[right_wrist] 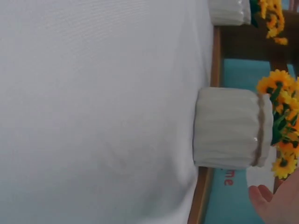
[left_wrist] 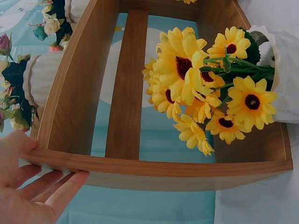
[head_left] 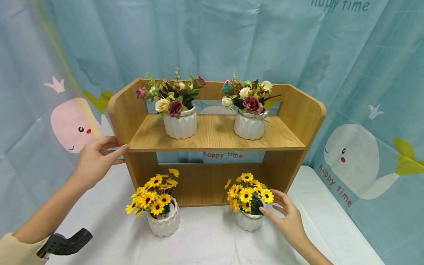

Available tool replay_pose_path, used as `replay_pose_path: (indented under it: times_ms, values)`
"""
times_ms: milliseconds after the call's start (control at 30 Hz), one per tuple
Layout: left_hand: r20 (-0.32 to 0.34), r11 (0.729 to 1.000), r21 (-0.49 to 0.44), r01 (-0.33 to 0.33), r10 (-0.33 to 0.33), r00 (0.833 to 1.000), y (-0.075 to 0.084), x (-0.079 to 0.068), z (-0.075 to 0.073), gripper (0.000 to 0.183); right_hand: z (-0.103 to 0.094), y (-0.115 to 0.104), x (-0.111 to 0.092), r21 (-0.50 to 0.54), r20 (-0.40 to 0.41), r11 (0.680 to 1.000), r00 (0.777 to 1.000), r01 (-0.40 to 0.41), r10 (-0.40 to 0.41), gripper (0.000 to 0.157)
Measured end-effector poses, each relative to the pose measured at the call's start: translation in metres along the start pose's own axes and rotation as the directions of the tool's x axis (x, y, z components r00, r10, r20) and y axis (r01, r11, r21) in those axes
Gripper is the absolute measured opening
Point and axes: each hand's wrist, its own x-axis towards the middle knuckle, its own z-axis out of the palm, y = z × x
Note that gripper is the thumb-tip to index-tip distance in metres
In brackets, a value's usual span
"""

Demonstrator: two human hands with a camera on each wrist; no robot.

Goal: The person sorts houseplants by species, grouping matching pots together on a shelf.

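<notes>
At the left side of a two-tier wooden shelf (head_left: pixel 215 141), my left hand (head_left: pixel 96 158) grips the upright panel's front edge. Its thumb lies by the upper board, and the other fingers rest along the panel's outer face, as the left wrist view shows. My right hand (head_left: pixel 286 217) is beside the right-hand white pot (head_left: pixel 249 223) of yellow sunflowers (head_left: pixel 246 193). The thumb and fingers are spread apart near its rim and blooms. In the right wrist view this ribbed pot (right_wrist: pixel 231 128) stands upright on the white cloth, with the hand (right_wrist: pixel 278 200) by the flowers.
Another white pot (head_left: pixel 164 222) of sunflowers (head_left: pixel 152 195) stands on the cloth before the shelf's left half. On the upper board are two white pots of roses, one left (head_left: pixel 180 125) and one right (head_left: pixel 250 125). A blue printed curtain (head_left: pixel 225 40) hangs behind.
</notes>
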Motion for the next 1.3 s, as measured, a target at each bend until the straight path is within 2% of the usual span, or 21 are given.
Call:
replay_pose_path:
  times_ms: [267,367,567,900,1067,1300]
  values:
    - [-0.028,1.000,-0.004,-0.006,0.006,1.000,0.001,-0.001,0.002,0.038,0.015,0.006,-0.003,0.016,0.092,0.992,0.988,-0.125,0.123,0.080]
    - [-0.032,1.000,-0.005,-0.004,0.004,0.999,0.001,-0.001,0.002,0.037,0.021,0.010,-0.004,0.031,0.107,0.989,0.984,-0.146,0.142,0.084]
    - [-0.032,1.000,-0.006,-0.003,0.003,0.999,-0.001,-0.001,0.002,0.036,0.029,0.018,-0.005,0.042,0.112,0.987,0.982,-0.154,0.149,0.093]
    - [-0.031,1.000,-0.001,-0.014,0.013,0.999,0.000,-0.002,0.002,0.035,0.036,0.028,-0.003,0.110,0.144,0.978,0.976,-0.180,0.163,0.095]
    - [-0.037,1.000,0.001,-0.028,0.028,0.999,0.000,-0.001,0.002,0.033,0.039,0.030,-0.004,0.141,0.151,0.977,0.979,-0.158,0.137,0.097]
    - [-0.036,1.000,-0.001,-0.026,0.026,0.999,0.000,0.000,0.002,0.032,0.042,0.030,-0.005,0.091,0.094,0.985,0.986,-0.144,0.135,0.096]
